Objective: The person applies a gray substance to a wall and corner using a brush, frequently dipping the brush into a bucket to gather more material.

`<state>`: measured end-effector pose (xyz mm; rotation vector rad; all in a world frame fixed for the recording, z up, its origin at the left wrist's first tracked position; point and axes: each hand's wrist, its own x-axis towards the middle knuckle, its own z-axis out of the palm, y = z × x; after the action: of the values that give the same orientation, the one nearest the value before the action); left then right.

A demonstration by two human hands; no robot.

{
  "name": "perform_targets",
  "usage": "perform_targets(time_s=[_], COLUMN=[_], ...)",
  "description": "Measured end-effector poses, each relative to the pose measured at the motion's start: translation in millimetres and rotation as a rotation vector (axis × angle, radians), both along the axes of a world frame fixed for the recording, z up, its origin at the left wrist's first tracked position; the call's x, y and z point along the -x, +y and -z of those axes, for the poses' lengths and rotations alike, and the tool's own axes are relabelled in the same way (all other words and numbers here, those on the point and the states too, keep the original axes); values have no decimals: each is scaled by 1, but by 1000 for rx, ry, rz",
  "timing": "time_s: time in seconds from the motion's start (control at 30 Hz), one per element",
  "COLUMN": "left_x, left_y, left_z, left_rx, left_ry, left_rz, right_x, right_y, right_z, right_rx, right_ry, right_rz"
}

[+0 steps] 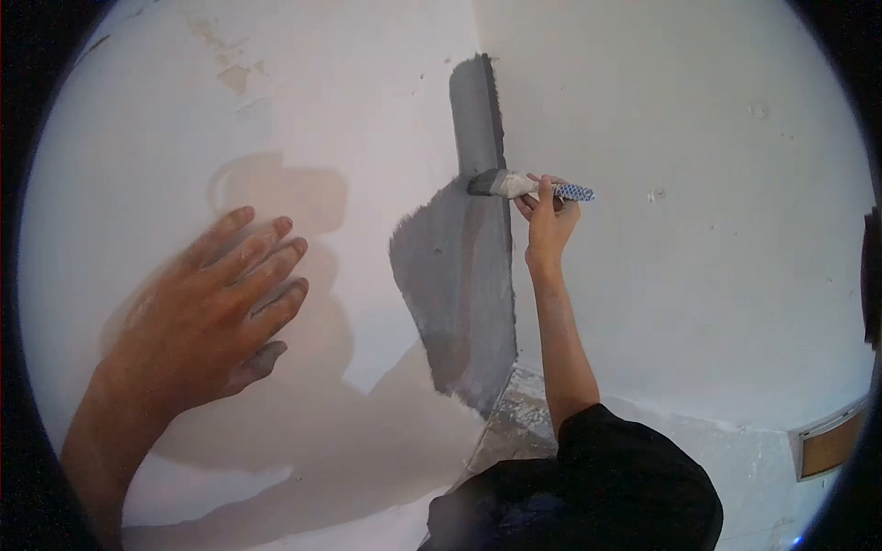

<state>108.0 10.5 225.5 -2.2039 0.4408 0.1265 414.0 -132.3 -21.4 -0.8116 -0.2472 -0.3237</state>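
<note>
In my right hand (pixel 548 209) is a paintbrush (pixel 519 185) with a blue-and-white patterned handle, pinched between thumb and fingers. Its dark, grey-coated bristles touch a patch of grey paint (pixel 455 275) that runs down the left wall beside the corner. The patch is narrow at the top and wider below, with ragged edges. My left hand (pixel 225 303) is spread at the left, palm toward the white wall (pixel 377 119), with nothing in it; whether it touches the wall is unclear. Pale dust marks its fingers.
The right wall (pixel 661 275) meets the left one at the corner. Below the corner lies a stained, speckled floor area (pixel 519 422). A brown framed panel (pixel 831 443) is at the lower right, and a dark object (pixel 871 275) stands at the right edge. Shadows fall across the left wall.
</note>
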Motion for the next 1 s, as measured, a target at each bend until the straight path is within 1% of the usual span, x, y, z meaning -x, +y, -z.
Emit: perform_targets(time_s=[0.1,0.2,0.3,0.33,0.47,0.53,0.63,0.73,0.83,0.87,0.97,1.0], left_x=[0,0,0,1,3,5,4,5,3,4,3,4], left_y=[0,0,1,1,3,3,4,3,7,6,4,4], left_z=[1,-1,-2,-2,-2,-2,-3,-3,-2,-2,-2,-2], left_rx=[13,13,3,-1,-8,5,28,28,13,12,7,8], left_ry=[4,5,11,14,16,9,16,19,21,22,25,25], left_rz=[13,24,34,37,59,70,67,64,73,69,66,65], right_x=[-1,-10,-22,-28,-41,-42,-59,-31,-48,-51,-65,-67], right_y=[4,2,5,7,16,21,27,11,19,24,35,32], right_z=[-2,-34,-74,-85,-127,-141,-151,-142,-111,-113,-138,-143], right_rx=[-90,-254,-246,-221,-93,-37,7,-176,220,208,284,229], right_ry=[54,83,-6,-58,-127,-132,-251,-193,-172,-134,-185,-201], right_rz=[39,69,110,145,215,236,375,310,466,417,510,493])
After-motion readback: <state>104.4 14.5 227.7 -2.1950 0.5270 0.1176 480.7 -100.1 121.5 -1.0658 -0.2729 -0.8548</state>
